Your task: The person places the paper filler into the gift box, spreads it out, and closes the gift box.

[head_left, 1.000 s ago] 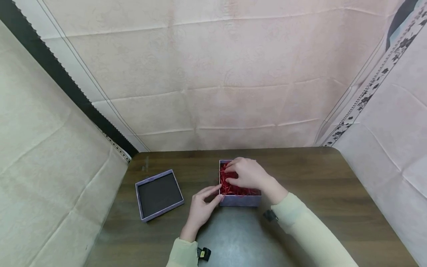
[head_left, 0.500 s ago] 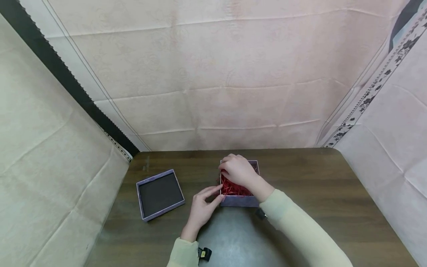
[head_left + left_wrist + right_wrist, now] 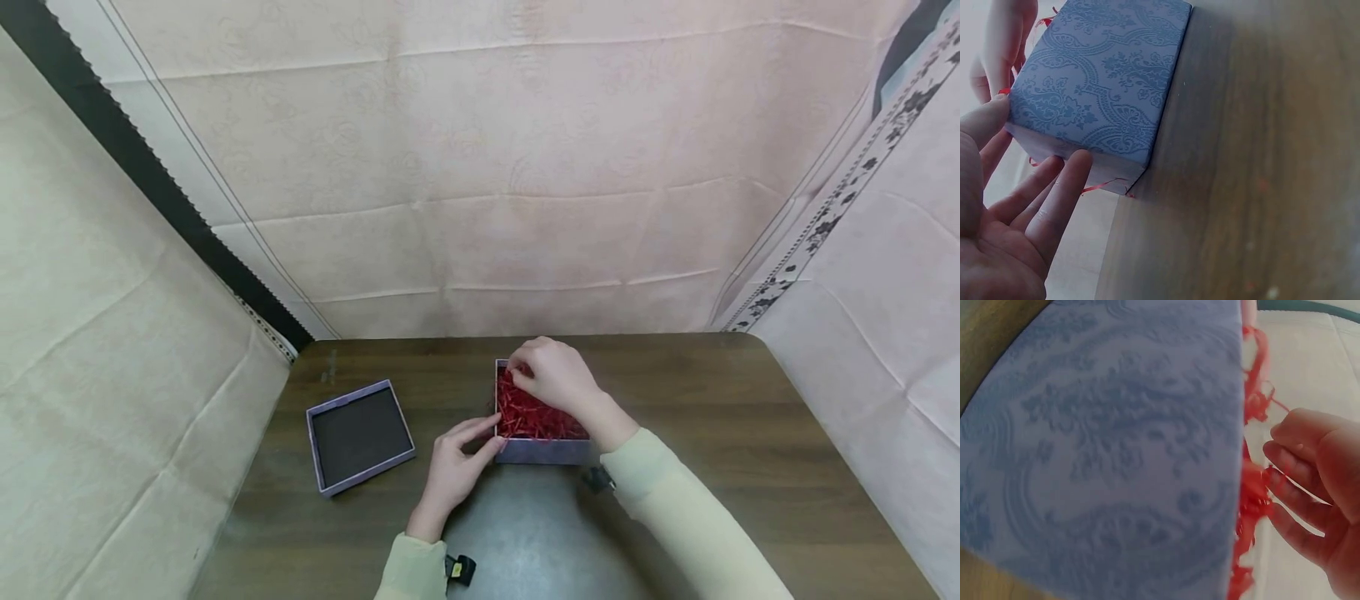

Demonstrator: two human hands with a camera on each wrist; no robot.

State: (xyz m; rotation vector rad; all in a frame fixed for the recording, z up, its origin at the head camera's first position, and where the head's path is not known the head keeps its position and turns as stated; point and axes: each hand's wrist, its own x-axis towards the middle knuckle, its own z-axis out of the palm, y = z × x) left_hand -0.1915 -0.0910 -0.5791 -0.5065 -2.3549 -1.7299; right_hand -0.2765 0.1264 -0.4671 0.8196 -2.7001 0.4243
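Observation:
A lavender-blue patterned gift box [image 3: 543,452] stands uncovered on the table, filled with red shredded paper [image 3: 536,417]. My left hand [image 3: 453,471] touches its left side and near corner; in the left wrist view its fingers [image 3: 1063,209] lie fairly straight against the wall. Over the far part of the box, my right hand [image 3: 558,379] has thumb and forefinger together just above the filling. In the right wrist view, thin red strands reach the fingertips of that hand [image 3: 1316,481], which appears to pinch a strand. Part of the box is hidden beneath the right hand.
The box's lid [image 3: 360,437] lies to the left with its dark inside facing up. Both rest on a brown wooden table [image 3: 712,450]. Pale cloth [image 3: 525,167] hangs behind the table's far edge and along both sides.
The right hand moved left to the box's left rim, then back right and slightly up over the far part of the filling. The left hand and lid stayed in place.

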